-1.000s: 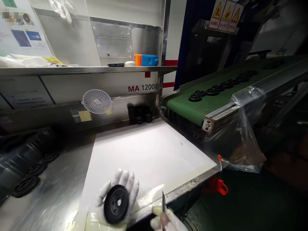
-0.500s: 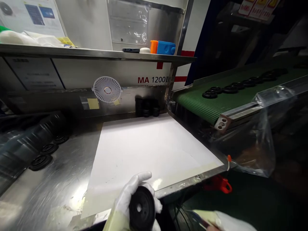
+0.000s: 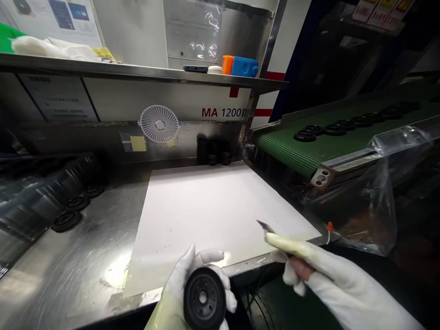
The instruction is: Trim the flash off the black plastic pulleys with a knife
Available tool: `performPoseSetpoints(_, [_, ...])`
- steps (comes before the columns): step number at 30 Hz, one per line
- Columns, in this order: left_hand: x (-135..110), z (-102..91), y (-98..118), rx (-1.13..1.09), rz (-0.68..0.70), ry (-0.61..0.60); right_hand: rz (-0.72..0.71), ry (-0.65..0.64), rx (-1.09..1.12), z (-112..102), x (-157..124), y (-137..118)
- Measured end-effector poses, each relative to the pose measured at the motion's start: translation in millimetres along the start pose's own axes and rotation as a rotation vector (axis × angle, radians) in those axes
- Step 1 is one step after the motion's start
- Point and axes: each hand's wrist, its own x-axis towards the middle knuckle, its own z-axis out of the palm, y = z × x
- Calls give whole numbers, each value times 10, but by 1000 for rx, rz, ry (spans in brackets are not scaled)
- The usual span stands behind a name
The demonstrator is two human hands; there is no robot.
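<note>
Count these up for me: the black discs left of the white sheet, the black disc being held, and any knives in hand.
Black discs left of the white sheet: 3
Black disc in the left hand: 1
Knife in the right hand: 1
Total: 5

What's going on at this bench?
A person's gloved left hand grips a black round moulded part, while the gloved right hand holds a small knife with a pale handle, apart from the part, its blade above a white sheet on a steel bench. More black parts sit in a row on a green conveyor belt to the right.
</note>
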Motion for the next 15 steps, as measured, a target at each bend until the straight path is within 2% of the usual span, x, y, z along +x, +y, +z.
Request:
performPoseSetpoints(2, [-64,30,31,-6,7,12,89,4,210,55,18,-25])
performPoseSetpoints(5, [-152,65,61,1,22,27,112,87,479,151,77,-64])
performPoseSetpoints(9, [-188,26,78,7,34,35,187,172,584,312,97,-25])
performPoseSetpoints(11, [-191,-17,83,-5,24,34,236,128,576,386,80,-14])
performPoseSetpoints(15, [-211,-101,72,-31,25,36,227,-96,573,448,48,-76])
